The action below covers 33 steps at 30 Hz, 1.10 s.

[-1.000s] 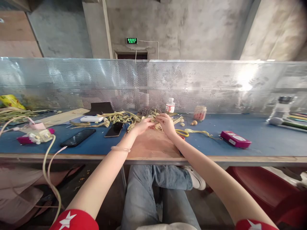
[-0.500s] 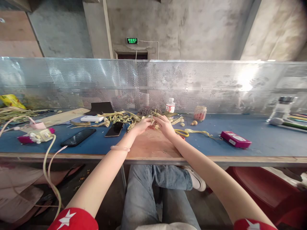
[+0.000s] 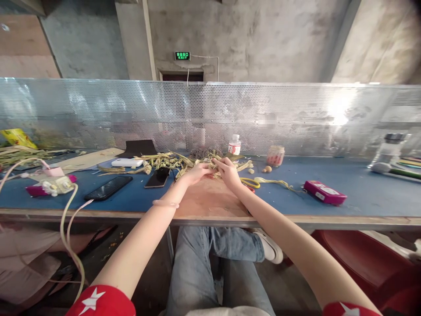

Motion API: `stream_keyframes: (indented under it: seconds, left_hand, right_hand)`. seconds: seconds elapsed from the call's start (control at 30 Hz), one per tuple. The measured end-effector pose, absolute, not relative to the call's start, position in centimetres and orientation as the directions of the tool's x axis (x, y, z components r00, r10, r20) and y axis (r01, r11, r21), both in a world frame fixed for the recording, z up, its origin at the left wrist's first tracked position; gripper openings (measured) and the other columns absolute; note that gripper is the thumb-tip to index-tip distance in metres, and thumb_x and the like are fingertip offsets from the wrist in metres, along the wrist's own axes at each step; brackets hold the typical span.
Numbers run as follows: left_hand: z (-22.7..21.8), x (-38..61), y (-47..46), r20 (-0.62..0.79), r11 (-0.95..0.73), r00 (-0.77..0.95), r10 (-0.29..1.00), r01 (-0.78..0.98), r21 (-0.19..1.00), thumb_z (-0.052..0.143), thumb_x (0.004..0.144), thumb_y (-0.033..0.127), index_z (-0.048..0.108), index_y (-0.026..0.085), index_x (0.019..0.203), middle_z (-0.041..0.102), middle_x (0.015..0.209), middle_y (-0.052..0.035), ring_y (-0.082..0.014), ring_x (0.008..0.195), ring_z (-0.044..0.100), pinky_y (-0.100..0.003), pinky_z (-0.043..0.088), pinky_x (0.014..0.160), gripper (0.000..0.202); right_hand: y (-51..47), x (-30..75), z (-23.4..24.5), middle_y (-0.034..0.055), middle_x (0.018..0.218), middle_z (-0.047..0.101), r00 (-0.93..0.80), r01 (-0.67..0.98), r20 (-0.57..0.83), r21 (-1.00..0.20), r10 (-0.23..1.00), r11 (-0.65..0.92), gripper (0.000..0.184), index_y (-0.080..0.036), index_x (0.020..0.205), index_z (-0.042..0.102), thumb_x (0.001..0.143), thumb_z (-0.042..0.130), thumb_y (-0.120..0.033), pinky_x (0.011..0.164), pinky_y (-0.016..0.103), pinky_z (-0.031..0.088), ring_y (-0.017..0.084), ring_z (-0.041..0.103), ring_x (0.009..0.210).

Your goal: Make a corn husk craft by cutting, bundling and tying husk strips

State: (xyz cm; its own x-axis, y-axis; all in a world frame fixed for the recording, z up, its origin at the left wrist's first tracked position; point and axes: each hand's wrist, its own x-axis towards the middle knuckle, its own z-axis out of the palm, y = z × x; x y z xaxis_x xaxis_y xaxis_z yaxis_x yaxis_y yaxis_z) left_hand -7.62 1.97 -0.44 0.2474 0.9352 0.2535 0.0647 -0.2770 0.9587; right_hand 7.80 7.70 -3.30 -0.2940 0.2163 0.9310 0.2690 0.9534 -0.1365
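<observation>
My left hand (image 3: 198, 172) and my right hand (image 3: 227, 172) meet above the far end of a brown board (image 3: 205, 199). Fingertips of both are pinched together around something small, mostly covered by the fingers, so I cannot make out its kind. Pale, dried-looking plant strips (image 3: 164, 160) lie in a heap just beyond and to the left of my hands. By my right wrist is a yellow loop handle (image 3: 251, 182), with a bit of red below it. A pale yellow strip (image 3: 276, 181) trails away to the right.
Left of the board lie two dark phones (image 3: 108, 188) (image 3: 158, 177), a white case (image 3: 127, 163) and a power strip (image 3: 54, 186) with cables. A white bottle (image 3: 234, 145), a jar (image 3: 275, 156), a magenta box (image 3: 324, 192) and a clear bottle (image 3: 390, 151) stand rightward. A perforated metal screen (image 3: 210, 114) runs behind.
My right hand's fingers have curled in more at the pinch, while the left hand stays nearly in place. Objects on the table have not moved; the view has shifted very slightly.
</observation>
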Motion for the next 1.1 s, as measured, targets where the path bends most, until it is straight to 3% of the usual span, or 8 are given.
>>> stream_keyframes:
  seconds: [0.47, 0.8, 1.1]
  left_hand:
    - [-0.6, -7.9, 2.1, 0.258, -0.288, 0.288, 0.922, 0.066, 0.955, 0.072, 0.069, 0.029, 0.069, 0.012, 0.083, 0.063, 0.075, -0.0047, -0.0129, 0.07, 0.056, -0.031, 0.044, 0.074, 0.023]
    - [-0.7, -8.3, 2.4, 0.268, -0.279, 0.253, 0.93, 0.01, 0.96, 0.073, 0.069, 0.033, 0.067, 0.011, 0.087, 0.063, 0.078, -0.0045, -0.015, 0.077, 0.058, -0.031, 0.045, 0.075, 0.028]
    - [-0.6, -8.2, 2.4, 0.253, -0.24, 0.211, 0.944, -0.087, 0.967, 0.065, 0.077, 0.034, 0.065, 0.012, 0.086, 0.065, 0.075, -0.0046, -0.0138, 0.069, 0.058, -0.03, 0.046, 0.072, 0.024]
  right_hand:
    - [7.4, 7.8, -3.0, 0.0081, 0.084, 0.052, -0.387, 0.274, 0.907, -0.058, 0.165, 0.96, 0.037, -0.021, 0.114, 0.064, 0.088, 0.039, -0.014, 0.08, 0.036, 0.046, 0.021, 0.05, 0.083]
    - [6.4, 8.1, -2.5, 0.0106, 0.093, 0.057, -0.428, 0.243, 0.895, -0.021, 0.127, 0.97, 0.041, -0.016, 0.126, 0.052, 0.09, 0.033, -0.016, 0.086, 0.04, 0.043, 0.023, 0.047, 0.093]
    - [6.5, 8.1, -2.4, 0.0091, 0.088, 0.059, -0.389, 0.228, 0.908, -0.07, 0.156, 0.971, 0.027, -0.018, 0.103, 0.06, 0.093, 0.035, -0.018, 0.08, 0.037, 0.044, 0.022, 0.049, 0.088]
